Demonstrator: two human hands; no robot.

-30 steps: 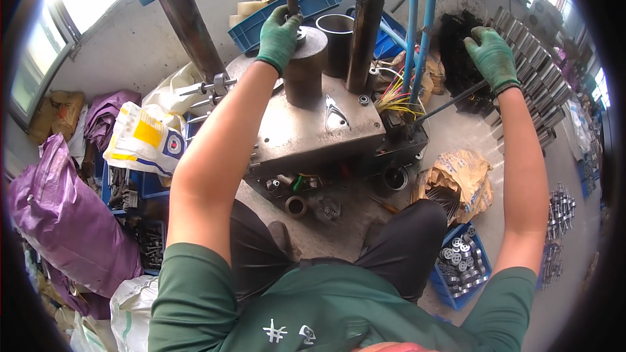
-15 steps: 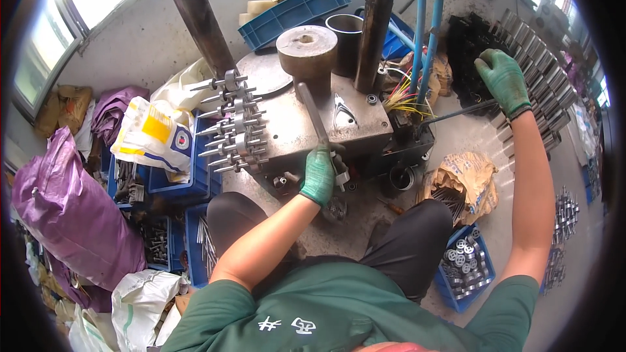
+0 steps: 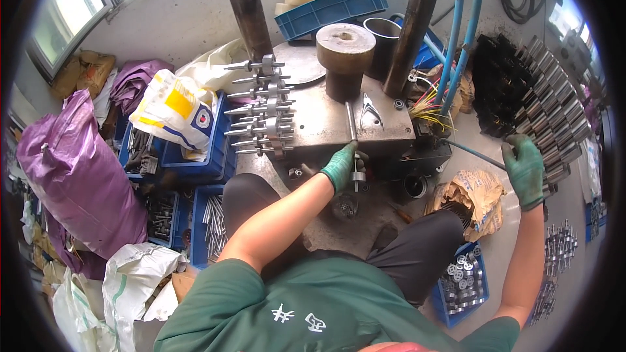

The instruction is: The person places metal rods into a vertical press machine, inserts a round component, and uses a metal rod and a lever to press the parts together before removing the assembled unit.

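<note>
My left hand (image 3: 340,166), in a green glove, is closed round a metal shaft (image 3: 351,120) at the front edge of the steel press table. The shaft's upper end points toward the foot of a thick steel block (image 3: 345,49), and a small ring-shaped part (image 3: 358,176) shows just below the fingers. My right hand (image 3: 523,168), gloved too, is against the end of a long lever (image 3: 479,154). Its fingers are bent and apart; the palm side is hidden. Left of the block, several ringed shafts (image 3: 270,105) lie in a row on the table.
Stacked metal cylinders (image 3: 554,107) stand right of my right hand, beside black parts (image 3: 501,81). Two steel columns (image 3: 246,10) rise behind the table. A blue bin of metal rings (image 3: 464,280) sits by my right knee. Blue bins and a purple sack (image 3: 81,179) crowd the left.
My right hand has come down and nearer to me, and the lever has swung down with it. The shaft in my left hand stands more upright. The whole view has shifted slightly.
</note>
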